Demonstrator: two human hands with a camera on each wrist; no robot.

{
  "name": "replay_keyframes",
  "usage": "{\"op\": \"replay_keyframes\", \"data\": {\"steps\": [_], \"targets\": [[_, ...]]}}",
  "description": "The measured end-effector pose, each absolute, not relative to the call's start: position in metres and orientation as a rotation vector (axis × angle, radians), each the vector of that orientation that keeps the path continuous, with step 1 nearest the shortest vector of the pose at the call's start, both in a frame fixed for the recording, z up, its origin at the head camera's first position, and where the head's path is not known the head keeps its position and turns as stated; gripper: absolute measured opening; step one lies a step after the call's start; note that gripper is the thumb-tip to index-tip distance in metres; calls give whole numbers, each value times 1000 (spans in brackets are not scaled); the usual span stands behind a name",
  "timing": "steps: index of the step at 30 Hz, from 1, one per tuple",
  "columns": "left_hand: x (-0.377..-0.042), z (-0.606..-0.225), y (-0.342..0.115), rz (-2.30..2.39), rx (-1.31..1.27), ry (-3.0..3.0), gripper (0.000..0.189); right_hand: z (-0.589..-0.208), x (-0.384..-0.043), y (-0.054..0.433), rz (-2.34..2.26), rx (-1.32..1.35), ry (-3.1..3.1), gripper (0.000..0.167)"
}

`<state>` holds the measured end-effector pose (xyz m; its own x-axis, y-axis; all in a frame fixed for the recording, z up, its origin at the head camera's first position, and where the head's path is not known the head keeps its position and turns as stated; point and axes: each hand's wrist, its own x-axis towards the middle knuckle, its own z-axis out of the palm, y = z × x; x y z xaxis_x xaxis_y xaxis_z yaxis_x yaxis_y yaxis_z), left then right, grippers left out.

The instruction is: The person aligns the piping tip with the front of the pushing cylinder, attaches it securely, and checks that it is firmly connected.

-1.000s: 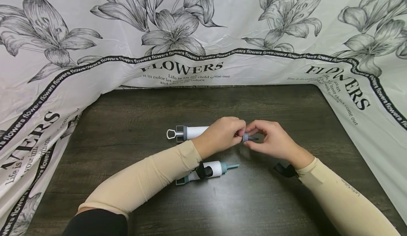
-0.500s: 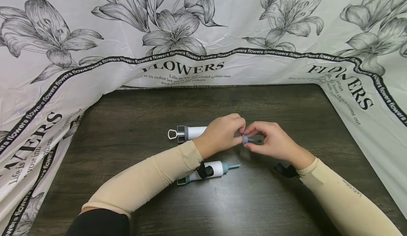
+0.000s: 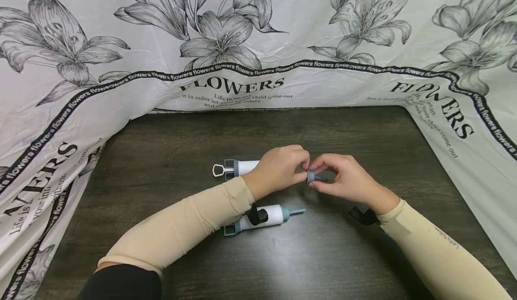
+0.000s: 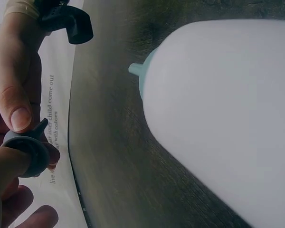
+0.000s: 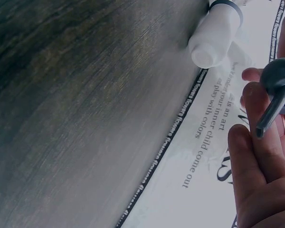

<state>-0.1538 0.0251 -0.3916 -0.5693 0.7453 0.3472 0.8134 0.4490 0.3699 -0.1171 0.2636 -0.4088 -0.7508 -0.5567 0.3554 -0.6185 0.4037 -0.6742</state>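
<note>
Over the table, my two hands meet at a small grey nozzle cap (image 3: 310, 176) with a thin spout. My right hand (image 3: 349, 178) pinches the cap between thumb and fingers, its spout pointing into that palm. The left hand (image 3: 278, 169) holds the cap's wide end; in the left wrist view one left finger reaches to the opening of the cap (image 4: 31, 152). Behind the left hand lies a white syringe-like tube (image 3: 247, 167) with a grey collar and white loop handle. In the right wrist view this tube (image 5: 216, 40) shows a bare white end.
Nearer me, partly behind the left wrist, lies a similar white tube (image 3: 275, 214) with teal ends and a teal spout. It looms large in the left wrist view. A white floral cloth (image 3: 222, 35) rises around the dark wooden table (image 3: 343, 255).
Both hands stay almost in place. The grey cap has shifted slightly left and turns a little between the fingers, its spout now less visible. The tubes have not moved.
</note>
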Motion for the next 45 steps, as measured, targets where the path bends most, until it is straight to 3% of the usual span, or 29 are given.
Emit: {"op": "replay_keyframes", "data": {"steps": [19,37,45], "targets": [[-163,-385,5,-792,-1347,-2591,16,-405,-124,262,1217,1040,-2627,37],[-192,-389,-54,-603,-1188,-3043,64,-406,-126,267,1223,989,-2688,36],[-190,-401,-57,-601,-1168,-3093,66,-410,-123,270,1204,956,-2705,37]]}}
